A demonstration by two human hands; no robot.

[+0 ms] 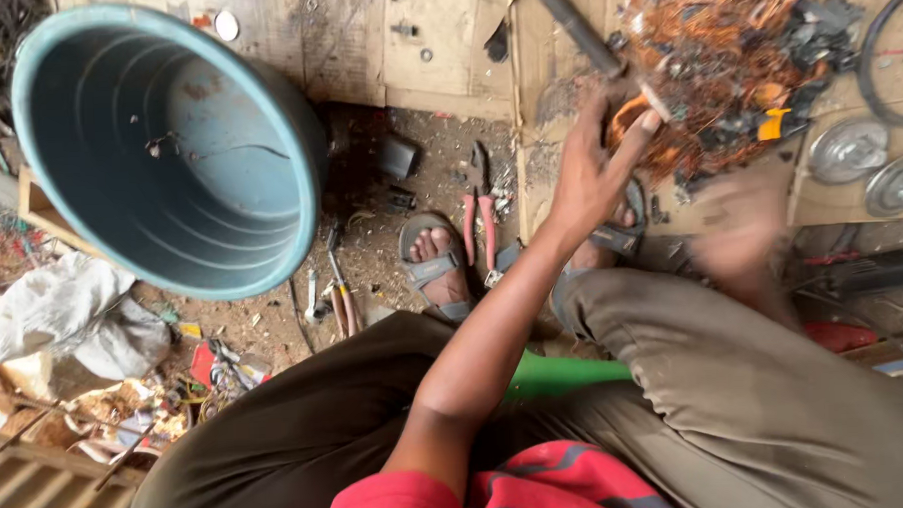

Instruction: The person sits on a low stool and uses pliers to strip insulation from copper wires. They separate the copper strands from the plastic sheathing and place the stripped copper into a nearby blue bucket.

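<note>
My left hand (591, 174) reaches forward over my knee, thumb and fingers closed around an orange loop of copper wire (624, 113) at the edge of a heap of tangled copper wire and dark scrap (725, 64). A dark metal rod (576, 24) slants just above the hand. My right hand (739, 229) is a motion blur low beside the heap, over the cardboard; I cannot tell whether it holds anything. I sit in brown trousers with sandalled feet (437, 265) on the dirt floor.
A large teal plastic basin (116, 115) tilts at the left. Pink-handled pliers (481, 228) and screwdrivers (341, 293) lie by my feet. Two metal discs (850, 150) rest at the right on cardboard (434, 44). White bags (63, 313) and litter lie at lower left.
</note>
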